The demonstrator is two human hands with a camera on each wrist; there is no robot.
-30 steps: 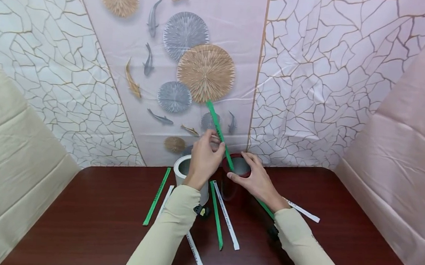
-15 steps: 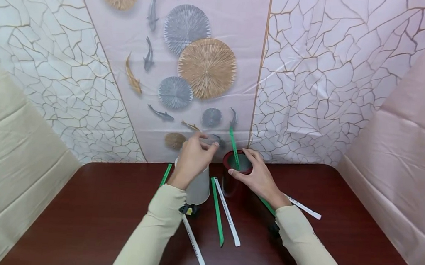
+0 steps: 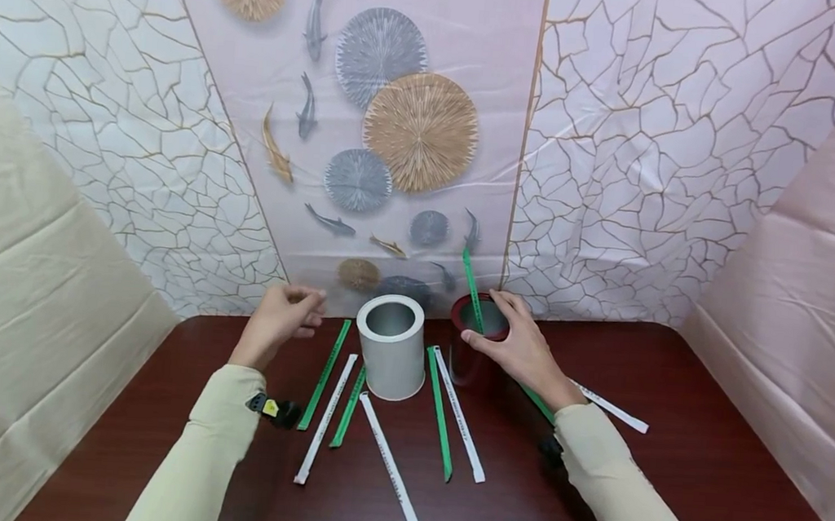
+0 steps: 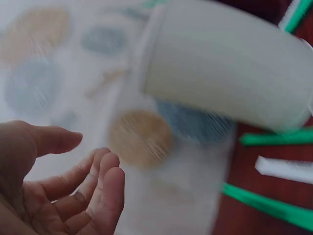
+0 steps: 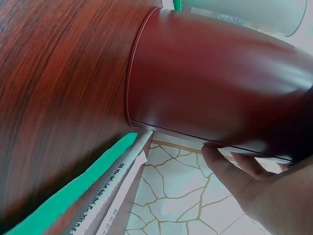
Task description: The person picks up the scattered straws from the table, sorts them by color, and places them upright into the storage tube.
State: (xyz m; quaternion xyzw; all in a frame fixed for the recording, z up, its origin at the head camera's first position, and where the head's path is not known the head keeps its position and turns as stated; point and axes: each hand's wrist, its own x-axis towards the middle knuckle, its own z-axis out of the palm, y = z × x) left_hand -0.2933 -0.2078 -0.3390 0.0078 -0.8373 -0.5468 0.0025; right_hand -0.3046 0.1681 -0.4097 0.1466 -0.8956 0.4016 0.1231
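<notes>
My right hand (image 3: 525, 352) grips the dark red canister (image 3: 470, 366) near its rim, thumb on the near side and fingers around the far right. In the right wrist view its fingers lie along the canister's wall (image 5: 210, 78). A green wrapped straw (image 3: 470, 283) stands in this canister, leaning left with its upper part above the rim. My left hand (image 3: 281, 325) is raised at the left, loosely curled and holding nothing. In the left wrist view, a gap shows between its thumb and fingertips. The white canister (image 3: 395, 363) stands upright between the two hands.
Several green and white wrapped straws lie on the dark wooden table (image 3: 516, 505): a green straw (image 3: 323, 376) and a white straw (image 3: 324, 421) at left, a white straw (image 3: 392, 469) in front, a white straw (image 3: 610, 406) at right. Patterned cloth (image 3: 618, 145) hangs behind.
The left hand let go of the green straw, which dropped lower into the red canister, then moved left past the white canister. The right hand kept its hold.
</notes>
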